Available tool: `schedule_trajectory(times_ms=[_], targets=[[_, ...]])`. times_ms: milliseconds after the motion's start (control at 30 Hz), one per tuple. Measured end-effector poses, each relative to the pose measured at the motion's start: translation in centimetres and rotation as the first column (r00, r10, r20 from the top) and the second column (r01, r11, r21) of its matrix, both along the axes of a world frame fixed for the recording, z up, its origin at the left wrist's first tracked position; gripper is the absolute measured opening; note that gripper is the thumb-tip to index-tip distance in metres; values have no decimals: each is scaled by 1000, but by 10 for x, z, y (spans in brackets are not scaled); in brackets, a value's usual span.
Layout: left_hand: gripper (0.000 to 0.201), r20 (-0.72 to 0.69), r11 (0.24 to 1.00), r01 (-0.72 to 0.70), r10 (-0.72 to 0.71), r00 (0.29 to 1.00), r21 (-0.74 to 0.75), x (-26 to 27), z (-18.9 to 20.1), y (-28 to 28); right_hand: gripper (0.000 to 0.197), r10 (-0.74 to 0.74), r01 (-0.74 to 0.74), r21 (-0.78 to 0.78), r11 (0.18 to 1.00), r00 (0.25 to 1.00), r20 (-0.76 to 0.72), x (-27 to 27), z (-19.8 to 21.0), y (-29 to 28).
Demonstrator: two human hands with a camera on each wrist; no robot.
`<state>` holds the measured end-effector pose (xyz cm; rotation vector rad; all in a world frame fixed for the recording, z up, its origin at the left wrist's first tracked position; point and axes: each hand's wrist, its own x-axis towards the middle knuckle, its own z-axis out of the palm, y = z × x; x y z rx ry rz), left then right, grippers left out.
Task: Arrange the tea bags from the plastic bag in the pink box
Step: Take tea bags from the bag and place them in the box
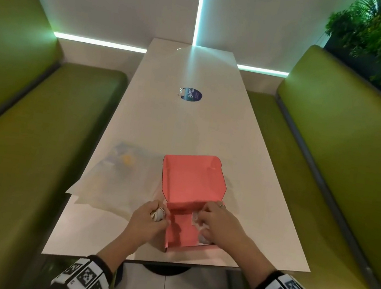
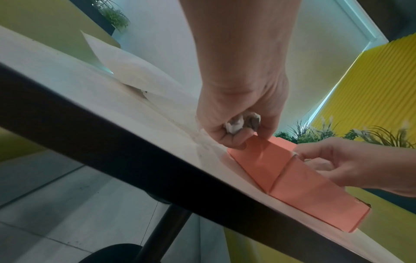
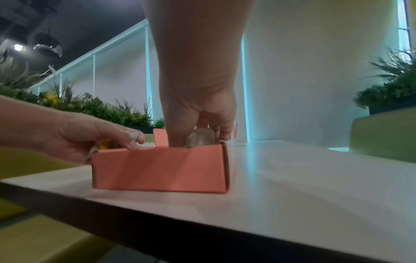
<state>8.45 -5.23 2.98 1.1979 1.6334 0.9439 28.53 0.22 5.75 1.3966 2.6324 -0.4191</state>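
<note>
Farthest left on the white table point(image 1: 153, 124) lies the plastic bag point(image 1: 115, 180), slack and flat, its mouth apparently turned toward the person, which would suit a supply that the near hand can dip into without reaching across; a blurred yellow and pale shape shows through the film, probably more tea bags, though I cannot tell how many; just right of it the left hand point(image 1: 151, 220) is curled round a small clutch of tea bags point(image 2: 243, 122), crumpled white and brown paper showing between the fingers, and its fingertips point(image 2: 268, 135) touch the left wall of the pink box point(image 1: 181, 232), seemingly both to steady the box and to keep the next bags waiting beside it; the box itself stands close to the near edge of the table with its lid point(image 1: 191, 179) thrown back and upright away from the person, so the tray is open from above and from the near side; at the right, the right hand point(image 1: 217, 225) reaches down into the right part of the tray with its fingers bent round a tea bag point(image 3: 200, 138), which sits low between them against the right-hand wall, judged to be in the act of being set in place; pale bags already seem to lie under that hand in the near right corner, while the left part of the tray floor shows bare pink, so the filling looks to be at an early stage.
</note>
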Motion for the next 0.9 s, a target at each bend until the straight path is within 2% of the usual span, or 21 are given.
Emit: schedule_trajectory(times_ms=[67, 133, 167, 233, 267, 333, 433, 500, 567, 667, 733, 833, 900], targets=[[23, -5, 1000, 15, -15, 1000, 19, -1, 0, 0, 31, 0, -1, -19, 1000, 999, -40, 0, 2, -1], [21, -1, 999, 32, -32, 999, 39, -4, 1, -1, 35, -6, 4, -23, 1000, 997, -79, -1, 6, -1], [19, 22, 998, 40, -40, 999, 40, -5, 2, -1, 37, 3, -4, -13, 1000, 997, -81, -1, 8, -2], [28, 100, 998, 52, -54, 993, 29, -6, 3, -3, 38, 31, -31, 4, 1000, 998, -52, -1, 12, -4], [32, 145, 998, 57, -58, 988, 14, -6, 3, -4, 37, 43, -43, 10, 999, 998, -35, -1, 15, -6], [26, 217, 997, 71, -66, 974, -18, -6, 8, -5, 31, 58, -58, 33, 998, 998, 8, -1, 18, -8], [24, 235, 997, 64, -53, 971, -40, -5, 13, -5, 16, 46, -48, 27, 999, 998, 42, -2, 20, -7], [27, 239, 999, 16, -8, 971, -34, -4, 15, -5, 9, 5, -6, -42, 999, 1000, -27, -1, 21, -5], [25, 258, 999, -32, 36, 965, -18, -6, 16, -5, 6, -61, 40, -120, 992, 981, -184, 2, 27, -3], [10, 272, 997, -77, 69, 960, 17, -9, 14, -4, 21, -230, 140, -231, 963, 874, -429, 8, 46, -1], [10, 290, 997, -79, 68, 955, 27, -8, 15, -4, 24, -354, 198, -329, 923, 771, -530, 9, 59, 0], [9, 320, 998, -37, 19, 947, 52, -4, 23, -4, 24, -485, 198, -482, 854, 639, -597, 5, 68, 2], [7, 330, 998, 19, -40, 943, 65, 1, 31, -4, 22, -508, 169, -525, 834, 604, -613, 2, 69, 3]])
